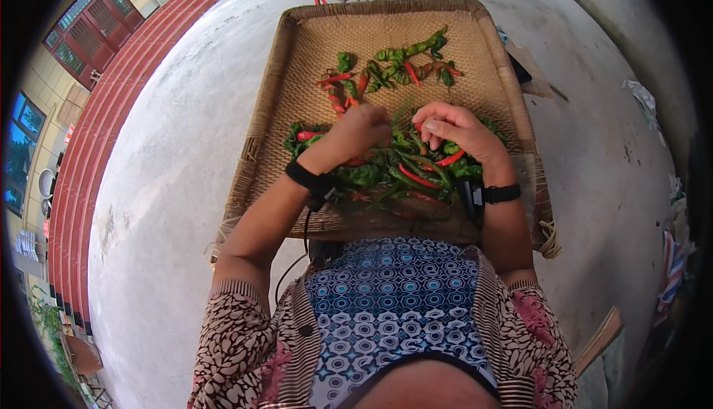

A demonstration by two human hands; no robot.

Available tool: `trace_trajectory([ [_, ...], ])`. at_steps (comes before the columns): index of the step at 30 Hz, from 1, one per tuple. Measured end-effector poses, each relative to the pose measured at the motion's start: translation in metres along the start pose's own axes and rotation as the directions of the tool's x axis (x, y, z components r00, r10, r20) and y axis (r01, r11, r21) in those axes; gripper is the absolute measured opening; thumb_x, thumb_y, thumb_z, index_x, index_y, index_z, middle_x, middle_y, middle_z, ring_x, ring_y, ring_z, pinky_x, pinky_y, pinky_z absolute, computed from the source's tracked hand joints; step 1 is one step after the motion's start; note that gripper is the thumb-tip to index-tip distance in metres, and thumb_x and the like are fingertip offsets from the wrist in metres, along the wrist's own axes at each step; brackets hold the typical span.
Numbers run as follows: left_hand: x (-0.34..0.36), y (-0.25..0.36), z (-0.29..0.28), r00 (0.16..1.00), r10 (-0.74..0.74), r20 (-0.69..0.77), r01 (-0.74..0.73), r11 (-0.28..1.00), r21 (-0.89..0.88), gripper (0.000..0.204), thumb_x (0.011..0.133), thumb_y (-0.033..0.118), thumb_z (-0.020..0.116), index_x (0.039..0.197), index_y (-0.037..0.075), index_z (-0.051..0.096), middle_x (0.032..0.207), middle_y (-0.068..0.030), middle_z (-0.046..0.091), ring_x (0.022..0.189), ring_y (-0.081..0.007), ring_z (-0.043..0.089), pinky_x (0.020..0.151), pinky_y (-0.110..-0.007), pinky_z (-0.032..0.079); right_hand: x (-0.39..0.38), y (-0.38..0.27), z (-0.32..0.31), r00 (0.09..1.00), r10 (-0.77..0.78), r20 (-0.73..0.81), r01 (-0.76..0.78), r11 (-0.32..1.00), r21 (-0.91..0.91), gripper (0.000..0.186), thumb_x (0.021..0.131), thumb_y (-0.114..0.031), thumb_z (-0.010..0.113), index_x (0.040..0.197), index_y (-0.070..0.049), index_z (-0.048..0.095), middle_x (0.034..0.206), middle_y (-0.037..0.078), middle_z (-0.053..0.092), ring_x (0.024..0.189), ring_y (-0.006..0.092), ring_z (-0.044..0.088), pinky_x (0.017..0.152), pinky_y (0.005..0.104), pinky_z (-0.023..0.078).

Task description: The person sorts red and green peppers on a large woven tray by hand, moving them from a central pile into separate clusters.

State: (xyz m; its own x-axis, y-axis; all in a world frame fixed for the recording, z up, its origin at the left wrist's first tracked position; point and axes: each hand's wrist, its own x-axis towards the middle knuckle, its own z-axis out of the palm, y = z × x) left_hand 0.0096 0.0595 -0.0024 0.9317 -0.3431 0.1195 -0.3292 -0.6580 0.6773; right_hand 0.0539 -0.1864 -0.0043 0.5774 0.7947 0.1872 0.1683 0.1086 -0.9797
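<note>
Starts at far left with broad red steps (122,123). Next along, over a tan, rectangular, woven tray (316,45) with a raised rim, has the bare left hand (364,130) curled inward, fingertips hidden; cannot tell whether gripping anything. Shows long, wrinkled green and red chili peppers (418,177) heaped along the tray's near part, scattered more loosely farther up. Farther right, has the bare right hand (457,128) loosely bent above the heap; cannot tell whether holding a pepper. Ends with a striped red, white and blue sheet (671,271).
</note>
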Motion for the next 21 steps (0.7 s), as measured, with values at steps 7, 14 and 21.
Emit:
trace_trajectory([
  [7,0.001,0.038,-0.001,0.963,-0.266,-0.035,0.169,0.701,-0.693,0.017,0.096,0.02,0.052,0.097,0.003,0.053,0.075,-0.0041,0.062,0.064,-0.0092,0.059,0.058,-0.021,0.046,0.003,0.004,0.005,0.994,0.105,0.027,-0.097,0.974,-0.204,0.023,0.093,-0.019,0.056,0.107,0.0,0.058,0.08,0.001,0.059,0.069,0.0078,0.056,0.063,0.0228,0.047],
  [14,0.006,0.026,0.011,0.936,-0.349,0.045,0.223,0.489,-0.843,0.02,0.095,0.018,0.052,0.106,0.001,0.05,0.083,-0.007,0.062,0.07,-0.0139,0.062,0.064,-0.024,0.052,0.004,0.007,0.004,0.981,0.175,0.086,-0.148,0.957,-0.248,0.026,0.096,-0.022,0.051,0.093,0.001,0.063,0.073,0.002,0.06,0.065,0.0091,0.056,0.059,0.0227,0.046],
  [21,0.015,0.012,-0.059,0.874,-0.45,-0.183,0.145,0.601,-0.786,0.064,0.091,0.022,0.06,0.137,-0.008,0.027,0.122,-0.0194,0.052,0.096,-0.0249,0.061,0.08,-0.034,0.052,0.003,0.011,-0.001,0.999,0.027,-0.038,-0.032,0.99,-0.136,0.027,0.097,-0.022,0.048,0.112,-0.001,0.055,0.082,0.002,0.06,0.069,0.0084,0.057,0.063,0.0225,0.047],
])
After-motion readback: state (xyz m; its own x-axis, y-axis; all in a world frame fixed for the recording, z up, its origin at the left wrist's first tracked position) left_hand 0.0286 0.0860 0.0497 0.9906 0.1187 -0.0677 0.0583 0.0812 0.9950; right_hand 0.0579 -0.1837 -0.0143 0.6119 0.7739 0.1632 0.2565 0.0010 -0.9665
